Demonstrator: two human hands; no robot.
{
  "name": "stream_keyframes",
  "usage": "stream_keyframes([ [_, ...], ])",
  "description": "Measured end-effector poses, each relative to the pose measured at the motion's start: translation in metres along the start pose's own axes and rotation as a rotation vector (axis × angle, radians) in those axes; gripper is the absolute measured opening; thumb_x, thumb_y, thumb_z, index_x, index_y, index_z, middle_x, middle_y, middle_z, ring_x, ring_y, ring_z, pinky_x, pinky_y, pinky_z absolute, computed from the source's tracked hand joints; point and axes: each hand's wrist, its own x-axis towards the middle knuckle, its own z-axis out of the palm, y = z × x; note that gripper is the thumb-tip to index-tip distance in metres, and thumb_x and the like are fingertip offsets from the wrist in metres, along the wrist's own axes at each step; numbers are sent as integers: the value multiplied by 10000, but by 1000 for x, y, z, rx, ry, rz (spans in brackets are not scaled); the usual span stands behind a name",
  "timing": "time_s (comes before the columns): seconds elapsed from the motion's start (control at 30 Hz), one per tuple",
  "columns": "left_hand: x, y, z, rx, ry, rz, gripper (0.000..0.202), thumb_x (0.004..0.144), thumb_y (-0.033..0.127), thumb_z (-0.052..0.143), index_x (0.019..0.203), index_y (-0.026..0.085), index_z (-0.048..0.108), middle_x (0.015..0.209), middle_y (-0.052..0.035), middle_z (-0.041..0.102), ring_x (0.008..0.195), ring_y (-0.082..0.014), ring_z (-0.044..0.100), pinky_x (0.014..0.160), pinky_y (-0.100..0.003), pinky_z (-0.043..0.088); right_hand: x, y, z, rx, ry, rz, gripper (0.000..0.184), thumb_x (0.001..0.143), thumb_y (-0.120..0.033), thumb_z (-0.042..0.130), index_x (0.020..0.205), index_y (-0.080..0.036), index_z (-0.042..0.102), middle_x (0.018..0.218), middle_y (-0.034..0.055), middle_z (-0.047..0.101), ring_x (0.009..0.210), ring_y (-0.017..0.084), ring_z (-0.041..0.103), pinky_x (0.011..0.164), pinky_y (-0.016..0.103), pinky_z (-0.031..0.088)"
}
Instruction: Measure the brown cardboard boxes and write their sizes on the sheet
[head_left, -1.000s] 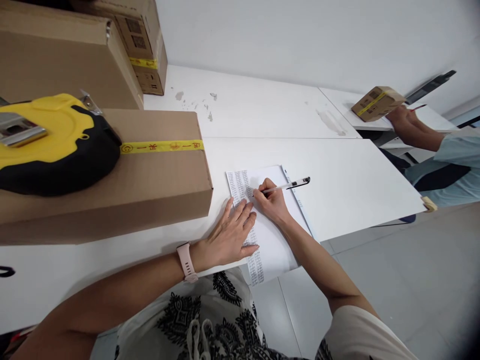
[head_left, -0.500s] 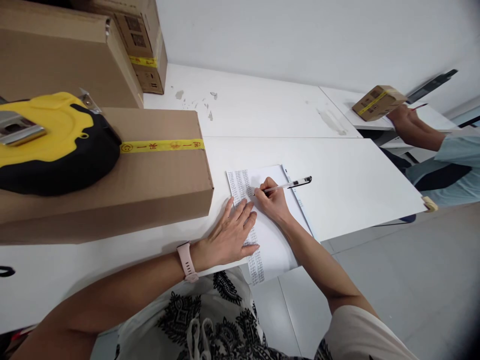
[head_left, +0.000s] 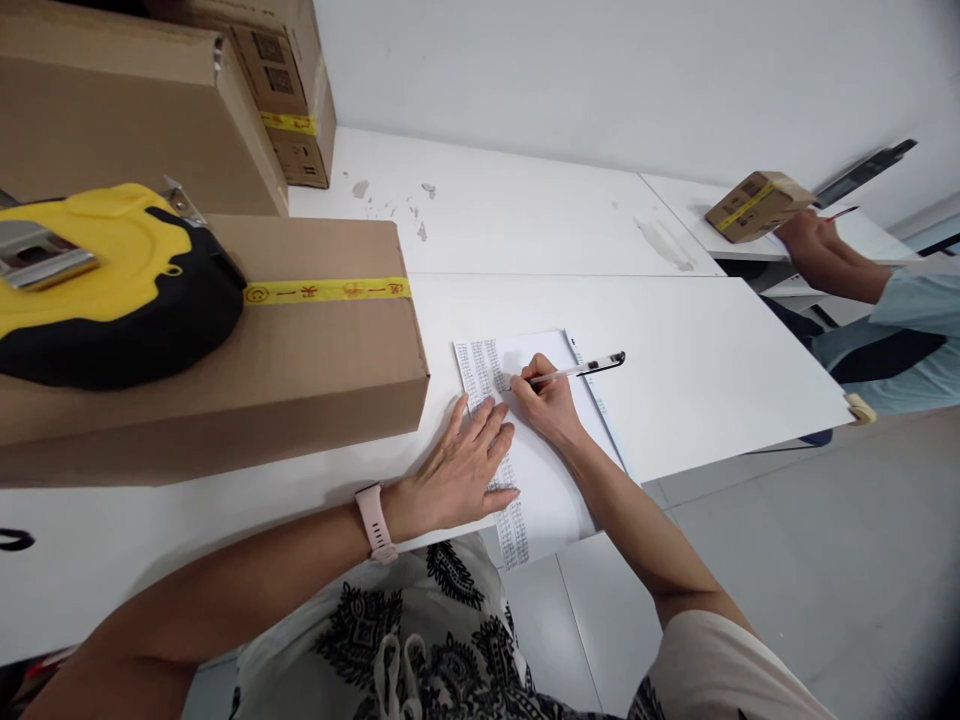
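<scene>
A sheet of paper (head_left: 551,500) lies on the white table, its near corner sticking out past the edge. Columns of small handwriting run down its left part. My right hand (head_left: 550,405) grips a clear pen (head_left: 585,368) with a black cap on its back end, the tip down at the written columns. Flat on the sheet's left side rests my left hand (head_left: 469,470), fingers spread, holding nothing. A pink-strapped watch (head_left: 376,525) is on the left wrist. Under the paper's right side, a printed blue-and-white edge (head_left: 600,405) shows.
Left of the paper lies a long cardboard box (head_left: 337,370) with yellow tape, bearing a large yellow-and-black tape measure (head_left: 120,290). More boxes (head_left: 292,100) stand behind. At the far right, another person's arm (head_left: 832,255) is beside a small taped box (head_left: 754,207).
</scene>
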Motion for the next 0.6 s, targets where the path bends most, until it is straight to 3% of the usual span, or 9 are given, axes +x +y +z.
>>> stream_keyframes([
  [0.6, 0, 0, 1, 6, 3, -2, 786, 1003, 652, 399, 1507, 50, 425, 1648, -242, 338, 1554, -397, 235, 1257, -618, 63, -1, -2, 0, -20, 24, 4, 235, 748, -280, 628, 656, -243, 415, 548, -78, 383, 522, 102, 332, 505, 268, 268],
])
